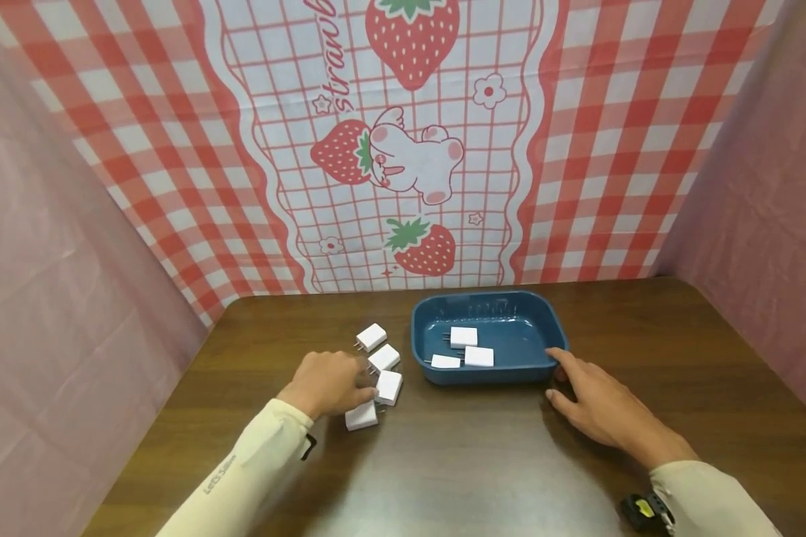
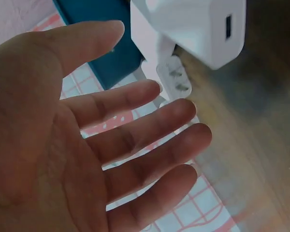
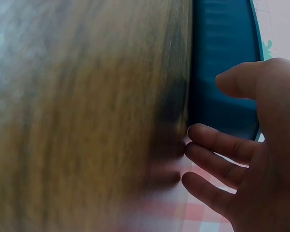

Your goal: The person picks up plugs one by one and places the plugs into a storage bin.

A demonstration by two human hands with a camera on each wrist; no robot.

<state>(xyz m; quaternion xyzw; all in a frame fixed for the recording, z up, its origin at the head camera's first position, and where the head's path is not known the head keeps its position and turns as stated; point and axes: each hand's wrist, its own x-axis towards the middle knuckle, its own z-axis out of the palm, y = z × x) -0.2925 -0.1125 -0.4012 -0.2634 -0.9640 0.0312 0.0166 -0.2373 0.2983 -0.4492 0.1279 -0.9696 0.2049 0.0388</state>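
My left hand (image 1: 325, 382) hovers at the left of several white plug-in chargers on the table, thumb and fingers spread and holding nothing. Nearest its thumb are one charger (image 1: 361, 418) with metal prongs and another charger (image 1: 389, 388); two more chargers lie farther back. In the left wrist view, a charger (image 2: 203, 29) with a USB slot shows beyond the fingertips. A blue plastic bin (image 1: 490, 375) stands to their right, with three white chargers inside, one of them (image 1: 479, 356) by the front wall. My right hand (image 1: 598, 403) touches the bin's front right corner with loosely extended fingers.
The brown wooden table (image 1: 470, 462) ends at a red checked cloth backdrop (image 1: 598, 149) with strawberry prints. Pink cloth (image 1: 54, 298) hangs at both sides. A dark wrist device (image 1: 641, 511) sits by the right sleeve.
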